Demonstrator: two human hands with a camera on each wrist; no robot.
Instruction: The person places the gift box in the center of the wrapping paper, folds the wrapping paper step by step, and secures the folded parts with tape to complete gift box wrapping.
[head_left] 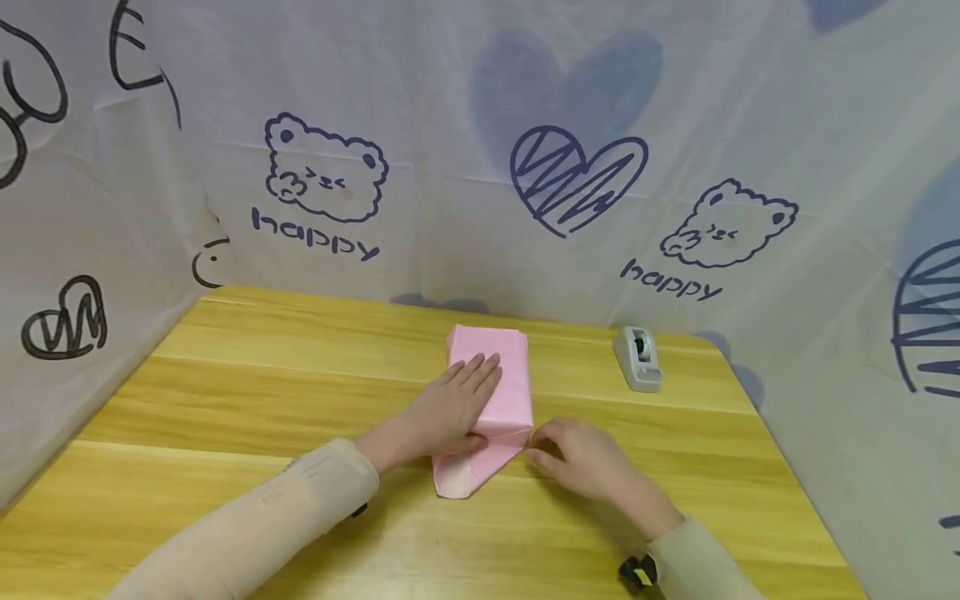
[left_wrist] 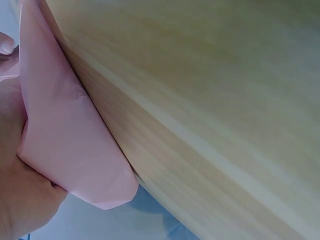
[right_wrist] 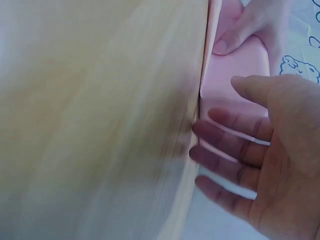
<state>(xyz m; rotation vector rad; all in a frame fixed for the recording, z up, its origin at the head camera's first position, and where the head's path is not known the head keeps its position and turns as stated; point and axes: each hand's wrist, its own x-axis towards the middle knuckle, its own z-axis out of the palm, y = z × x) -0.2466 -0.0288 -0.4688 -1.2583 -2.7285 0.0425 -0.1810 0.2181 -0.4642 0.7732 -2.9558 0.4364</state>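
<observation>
A pink paper parcel point(head_left: 506, 392) lies lengthwise on the wooden table, box-like at the far part. Its near end is a tapering paper flap point(head_left: 480, 473) with a paler patch at the tip. My left hand point(head_left: 453, 408) rests flat across the parcel, fingers straight and pointing away, the thumb by the crease above the flap. Close to the parcel's right near corner is my right hand point(head_left: 577, 458). In the right wrist view its fingers point(right_wrist: 230, 162) are loosely bent and spread, the thumb apart from them, with nothing between. The left wrist view shows the flap's folded paper point(left_wrist: 75, 135) beside the left hand.
A grey tape dispenser point(head_left: 639, 360) stands at the back right of the wooden table point(head_left: 262, 375). White cloth point(head_left: 442, 225) with printed bears and hearts hangs behind the table and along both sides.
</observation>
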